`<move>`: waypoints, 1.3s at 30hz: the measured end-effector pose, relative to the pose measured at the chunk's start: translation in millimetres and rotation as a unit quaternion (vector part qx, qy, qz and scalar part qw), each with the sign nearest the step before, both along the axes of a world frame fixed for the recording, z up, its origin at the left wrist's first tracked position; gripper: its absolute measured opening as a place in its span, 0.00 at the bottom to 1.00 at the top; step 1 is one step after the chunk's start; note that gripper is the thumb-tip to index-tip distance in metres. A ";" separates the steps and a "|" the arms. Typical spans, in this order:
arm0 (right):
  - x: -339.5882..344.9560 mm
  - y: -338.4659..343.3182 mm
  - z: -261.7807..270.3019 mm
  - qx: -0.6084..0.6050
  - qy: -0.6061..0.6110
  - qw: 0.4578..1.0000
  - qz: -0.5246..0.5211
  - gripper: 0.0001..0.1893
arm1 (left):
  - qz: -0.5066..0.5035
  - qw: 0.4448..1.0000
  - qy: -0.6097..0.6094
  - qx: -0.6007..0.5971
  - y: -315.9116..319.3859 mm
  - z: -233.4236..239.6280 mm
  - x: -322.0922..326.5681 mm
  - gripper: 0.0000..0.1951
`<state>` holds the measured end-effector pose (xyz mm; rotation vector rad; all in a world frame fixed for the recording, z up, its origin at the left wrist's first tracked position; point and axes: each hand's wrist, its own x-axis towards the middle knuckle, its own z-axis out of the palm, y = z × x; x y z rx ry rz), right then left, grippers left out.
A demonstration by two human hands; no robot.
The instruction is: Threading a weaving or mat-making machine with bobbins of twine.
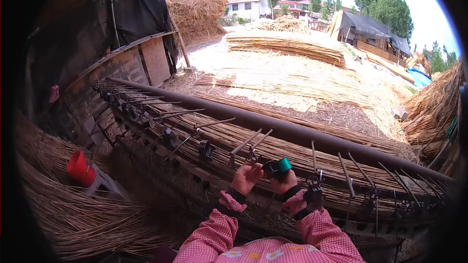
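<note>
My right hand (284, 182) is closed around a dark spool wound with green thread (283, 165), just below a long brown metal pipe (234, 111). Beside it, my left hand (247, 177) is raised with its fingers curled near a small metal ring (253, 157) that hangs from a rod on the pipe. Whether thread runs between its fingers cannot be told. A row of thin rods sticks out from the pipe, with dark spools and clips hanging near them, one spool (206, 149) to the left. Long reed stalks (234, 135) lie under the pipe.
On the left, a red plastic container (81, 169) rests on a grey stool (106, 184) among loose reeds (91, 223). Reed bundles (289, 47) lie on the ground beyond the pipe. A reed heap (438, 109) stands at right, and a wall with black sheeting (146, 11) at left.
</note>
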<state>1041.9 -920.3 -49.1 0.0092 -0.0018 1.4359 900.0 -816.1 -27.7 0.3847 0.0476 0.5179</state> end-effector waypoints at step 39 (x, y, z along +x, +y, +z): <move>-53.4 -66.7 33.6 -0.310 -0.753 0.550 -0.182 0.20 | 0.524 0.530 0.153 0.650 -59.0 177.2 -85.6 0.28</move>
